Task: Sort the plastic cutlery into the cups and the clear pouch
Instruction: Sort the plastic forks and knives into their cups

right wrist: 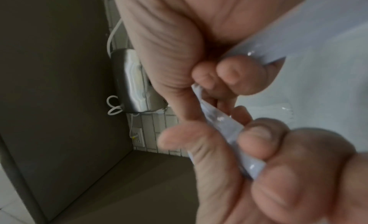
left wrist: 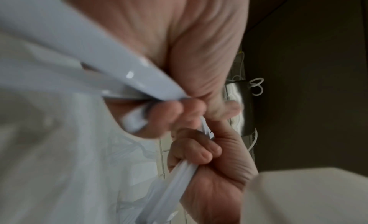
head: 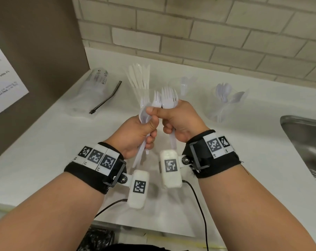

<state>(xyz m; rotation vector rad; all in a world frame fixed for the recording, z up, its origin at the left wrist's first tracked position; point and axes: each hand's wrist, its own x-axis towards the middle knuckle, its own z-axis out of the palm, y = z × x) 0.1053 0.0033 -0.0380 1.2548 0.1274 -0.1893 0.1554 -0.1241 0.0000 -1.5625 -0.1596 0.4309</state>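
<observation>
Both hands are raised over the white counter (head: 226,160), close together and touching. My left hand (head: 144,127) grips a bundle of white plastic forks (head: 144,105), tines up, handles sticking out below the fist. My right hand (head: 177,120) grips a few more forks (head: 169,98) beside them. In the left wrist view my left hand's fingers (left wrist: 175,111) curl round the fork handles (left wrist: 139,76). In the right wrist view my right hand's fingers (right wrist: 233,73) curl on a handle (right wrist: 318,30). Behind stand a clear cup of knives (head: 140,78), a middle clear cup (head: 182,86), a cup of spoons (head: 226,104) and the clear pouch (head: 93,87).
A steel sink (head: 305,142) is set into the counter at the right. A brown panel with a printed paper sheet (head: 1,78) walls off the left side. A tiled wall (head: 207,33) runs along the back. Wrist camera cables hang below my arms.
</observation>
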